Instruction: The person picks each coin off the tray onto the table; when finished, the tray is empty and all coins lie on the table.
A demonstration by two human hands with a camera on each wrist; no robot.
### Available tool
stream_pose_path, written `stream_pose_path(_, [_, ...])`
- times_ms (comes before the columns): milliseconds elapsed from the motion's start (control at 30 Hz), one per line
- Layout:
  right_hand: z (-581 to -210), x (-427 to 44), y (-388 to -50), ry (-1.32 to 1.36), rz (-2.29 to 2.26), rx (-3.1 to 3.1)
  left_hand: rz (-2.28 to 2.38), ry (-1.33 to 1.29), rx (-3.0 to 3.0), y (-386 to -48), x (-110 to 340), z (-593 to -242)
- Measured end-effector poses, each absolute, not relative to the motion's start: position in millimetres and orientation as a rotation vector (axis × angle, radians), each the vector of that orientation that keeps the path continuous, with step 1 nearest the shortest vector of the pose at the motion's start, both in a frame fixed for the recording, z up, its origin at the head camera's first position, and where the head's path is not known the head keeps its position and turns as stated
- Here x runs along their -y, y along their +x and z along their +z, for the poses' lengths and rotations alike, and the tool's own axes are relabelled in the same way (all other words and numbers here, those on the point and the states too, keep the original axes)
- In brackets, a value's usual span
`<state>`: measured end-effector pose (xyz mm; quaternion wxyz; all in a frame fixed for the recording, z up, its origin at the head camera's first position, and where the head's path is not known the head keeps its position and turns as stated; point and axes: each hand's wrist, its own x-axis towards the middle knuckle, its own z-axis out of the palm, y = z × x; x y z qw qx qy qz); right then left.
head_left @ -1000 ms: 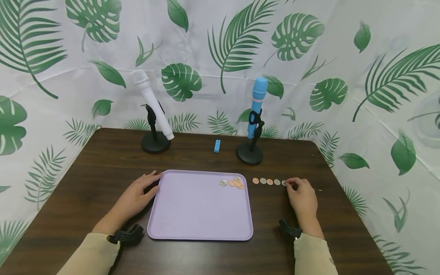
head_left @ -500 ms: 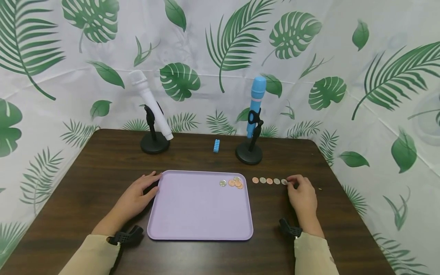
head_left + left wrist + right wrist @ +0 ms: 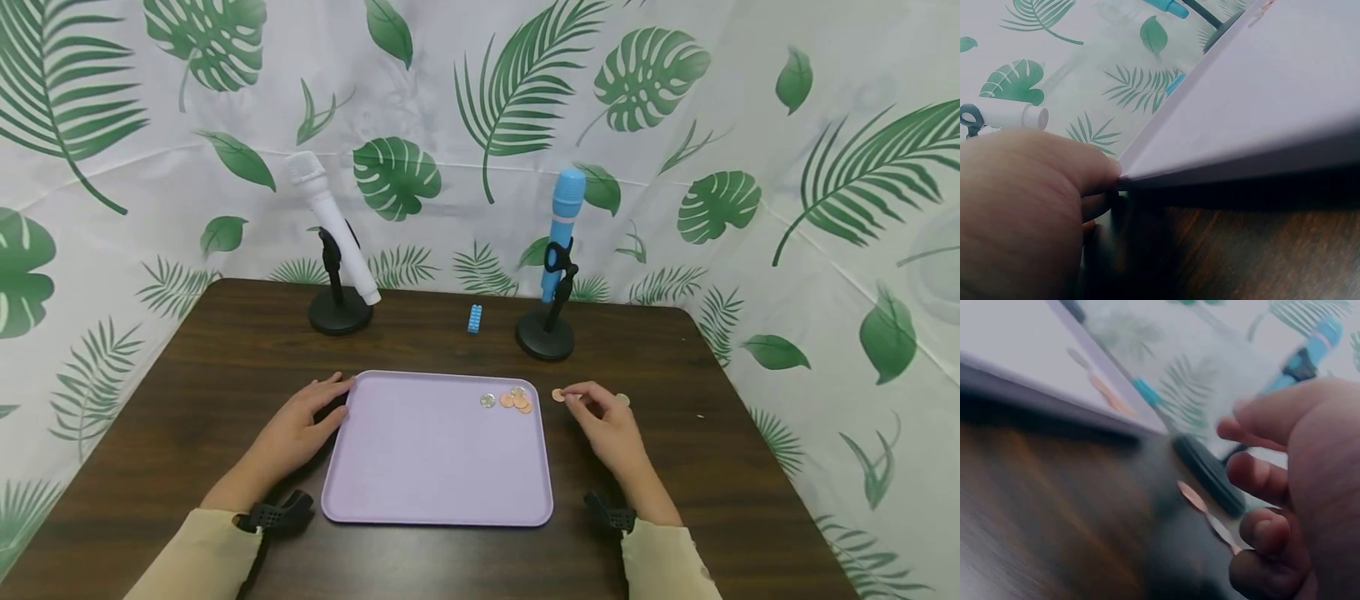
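A lilac tray [image 3: 437, 467] lies on the table with several coins [image 3: 514, 401] at its far right corner. My left hand [image 3: 298, 425] rests at the tray's left edge, fingers fairly straight and touching its far left corner. My right hand [image 3: 609, 425] is over the row of coins right of the tray, thumb and index finger near each other. A copper coin [image 3: 558, 395] shows left of its fingertips and a silver coin [image 3: 623, 400] on its other side; the hand covers those between. In the right wrist view the fingers [image 3: 1263, 475] are loosely bent, with nothing seen between them.
At the back stand a white microphone [image 3: 333, 225] and a blue microphone [image 3: 564, 217] on black stands, with a small blue block [image 3: 475, 318] between them. A leaf-patterned cloth [image 3: 420, 100] hangs behind the dark wooden table [image 3: 225, 358].
My right hand has moved left from the right end of the coin row to near its left end. The left hand and the tray have stayed in place.
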<state>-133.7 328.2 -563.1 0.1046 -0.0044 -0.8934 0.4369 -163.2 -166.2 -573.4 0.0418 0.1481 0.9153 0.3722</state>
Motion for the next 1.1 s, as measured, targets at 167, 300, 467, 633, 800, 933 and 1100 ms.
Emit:
stream_pose_path(167, [-566, -303, -131, 0.198, 1.128, 2.812, 1.143, 0.440, -2.793, -162, 168, -572])
stream_pose_path(300, [-565, -293, -128, 0.181, 0.957, 2.928, 1.170, 0.470, -2.796, -163, 169, -573])
stream_pose_path(467, [-560, -291, -126, 0.164, 0.888, 3.005, 1.175, 0.464, -2.792, -162, 168, -574])
stream_pose_path(633, [-558, -291, -127, 0.252, 0.917, 2.958, 1.160, 0.429, -2.779, -161, 168, -570])
stream_pose_path(800, [-559, -291, -127, 0.248, 0.907, 2.971, 1.156, 0.441, -2.780, -162, 168, -570])
stream_pose_path(933, [-561, -291, -126, 0.238, 0.902, 3.000, 1.152, 0.458, -2.789, -162, 167, -571])
stream_pose_path(1100, [-564, -290, -126, 0.236, 0.910, 2.996, 1.140, 0.440, -2.783, -162, 166, -571])
